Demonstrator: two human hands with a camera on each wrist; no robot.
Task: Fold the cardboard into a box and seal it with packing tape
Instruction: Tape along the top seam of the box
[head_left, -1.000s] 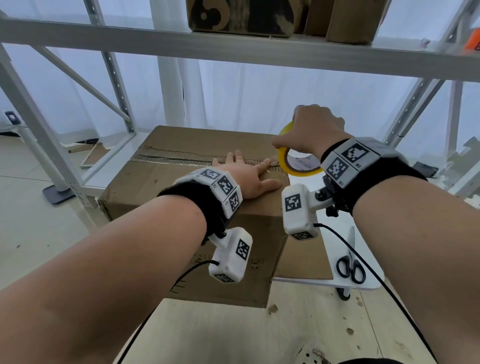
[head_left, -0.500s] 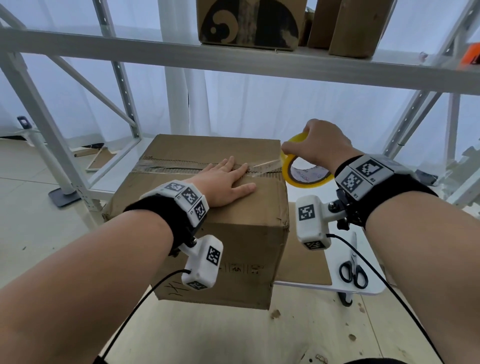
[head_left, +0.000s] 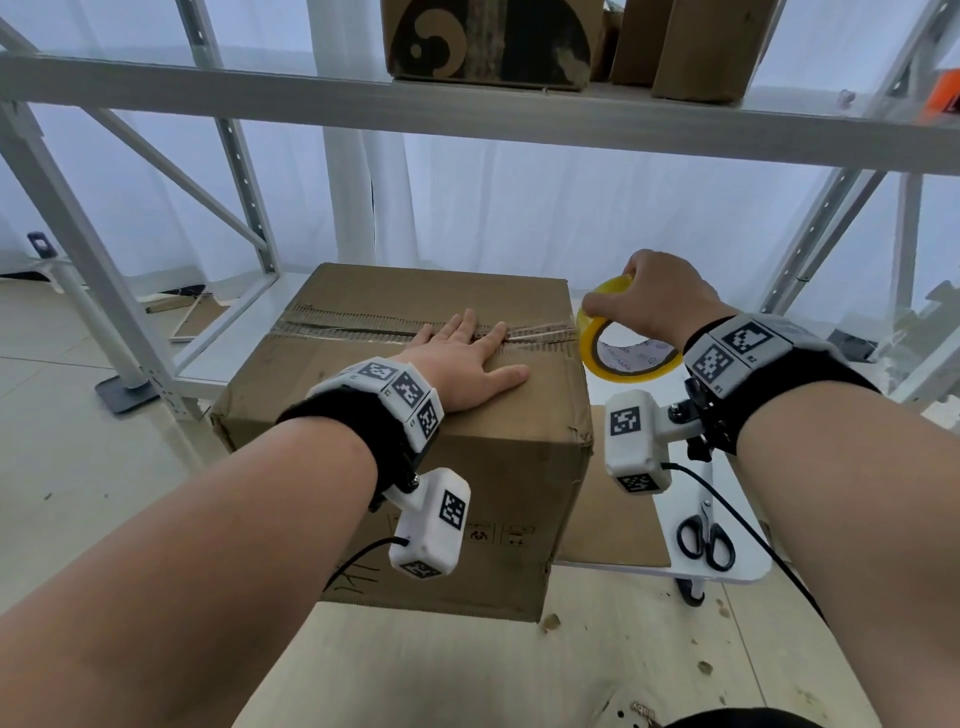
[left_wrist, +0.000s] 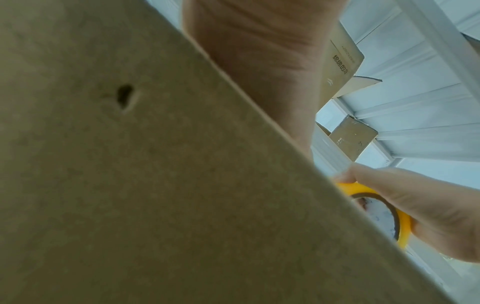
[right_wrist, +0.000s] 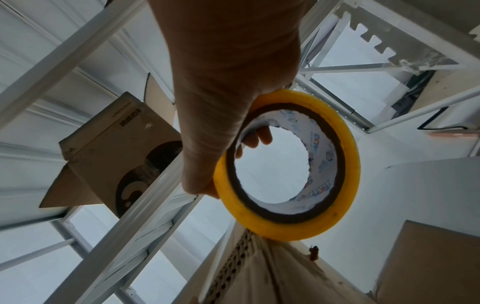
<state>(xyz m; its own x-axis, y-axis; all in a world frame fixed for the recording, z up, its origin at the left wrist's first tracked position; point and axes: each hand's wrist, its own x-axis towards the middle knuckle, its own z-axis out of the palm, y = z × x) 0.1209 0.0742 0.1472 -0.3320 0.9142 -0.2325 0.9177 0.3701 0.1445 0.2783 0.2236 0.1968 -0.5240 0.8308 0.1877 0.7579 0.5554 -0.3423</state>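
Head view: scissors (head_left: 705, 535) lie beside box (head_left: 415, 452); left hand (head_left: 462, 364) flat, right hand (head_left: 654, 301) gripping tape roll (head_left: 623, 358).

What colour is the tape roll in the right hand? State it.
Yellow, round a dark core: the round tape roll held by the right hand. Right wrist view shows it best.

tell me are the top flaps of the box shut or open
Shut. Both flaps of the box lie flat, meeting at the centre seam, with the left hand pressing on them.
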